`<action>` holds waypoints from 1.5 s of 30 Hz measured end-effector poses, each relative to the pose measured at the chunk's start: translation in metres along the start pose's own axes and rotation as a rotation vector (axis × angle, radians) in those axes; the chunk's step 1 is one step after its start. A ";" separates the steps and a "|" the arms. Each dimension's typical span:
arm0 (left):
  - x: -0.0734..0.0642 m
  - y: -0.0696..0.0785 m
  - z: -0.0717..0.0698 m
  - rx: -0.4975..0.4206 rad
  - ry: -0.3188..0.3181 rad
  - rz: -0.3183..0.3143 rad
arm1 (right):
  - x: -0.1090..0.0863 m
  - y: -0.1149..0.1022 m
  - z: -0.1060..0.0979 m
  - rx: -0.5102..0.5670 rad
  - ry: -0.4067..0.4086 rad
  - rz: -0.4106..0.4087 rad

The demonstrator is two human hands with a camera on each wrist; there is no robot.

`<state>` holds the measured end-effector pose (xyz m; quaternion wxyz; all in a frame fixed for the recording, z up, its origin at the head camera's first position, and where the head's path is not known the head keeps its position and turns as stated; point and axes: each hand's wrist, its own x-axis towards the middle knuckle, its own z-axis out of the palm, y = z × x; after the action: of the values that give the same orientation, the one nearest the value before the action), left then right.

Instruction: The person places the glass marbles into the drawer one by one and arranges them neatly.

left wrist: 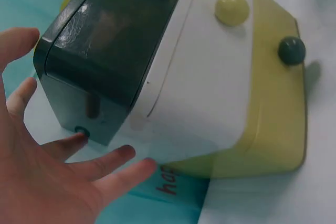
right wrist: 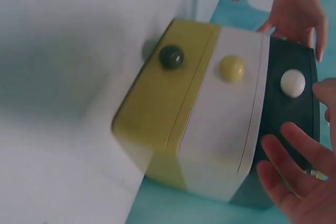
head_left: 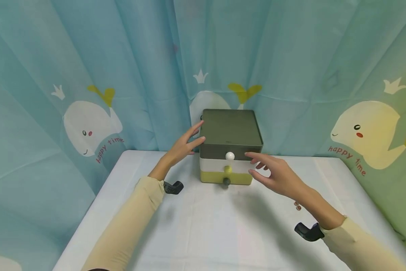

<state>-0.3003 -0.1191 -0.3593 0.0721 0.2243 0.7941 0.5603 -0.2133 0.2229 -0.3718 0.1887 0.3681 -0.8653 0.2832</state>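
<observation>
A small three-tier drawer box (head_left: 231, 128) stands at the back of the table. Its top tier is dark green with a white knob (head_left: 230, 156), the middle one white with a yellow knob (left wrist: 232, 9), the bottom one yellow-green with a dark knob (right wrist: 171, 56). All three drawers look closed. My left hand (head_left: 185, 145) is at the box's left side, fingers spread; whether they touch it I cannot tell. Near the front right corner is my right hand (head_left: 278, 174), fingers loosely bent beside the dark top drawer, holding nothing. In the right wrist view, the left hand (right wrist: 299, 11) appears beyond the box.
The box stands on a white-covered table (head_left: 203, 226). Close behind it hangs a blue-green curtain (head_left: 148, 75) with whale prints, which also runs along both sides. Two small brown round spots (head_left: 297, 205) lie on the right, by my right forearm.
</observation>
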 end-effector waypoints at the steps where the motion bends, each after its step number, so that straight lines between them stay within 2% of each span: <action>1: 0.002 0.000 0.000 -0.024 -0.004 -0.012 | 0.003 -0.001 0.003 0.045 -0.021 0.021; 5: 0.007 -0.002 -0.002 -0.121 -0.014 -0.072 | 0.014 -0.004 0.014 0.205 -0.088 0.092; 10: 0.011 -0.005 -0.006 -0.211 -0.029 -0.120 | 0.024 -0.002 0.025 0.336 -0.144 0.161; 14: 0.011 -0.006 -0.010 -0.250 -0.033 -0.131 | 0.030 0.000 0.031 0.423 -0.173 0.210; 19: 0.010 -0.003 -0.013 -0.268 -0.025 -0.116 | 0.037 0.000 0.037 0.521 -0.189 0.241; 27: 0.010 0.002 -0.017 -0.296 -0.031 -0.128 | 0.044 0.000 0.045 0.586 -0.178 0.292; 32: 0.010 -0.004 -0.018 -0.322 -0.033 -0.135 | 0.045 -0.001 0.050 0.608 -0.151 0.304; 45: 0.012 -0.011 -0.013 -0.335 -0.045 -0.132 | 0.042 -0.003 0.054 0.575 -0.028 0.332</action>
<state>-0.3186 -0.1281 -0.3629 0.1626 0.1690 0.7007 0.6738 -0.2449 0.1650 -0.3902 0.0166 0.2640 -0.8005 0.5378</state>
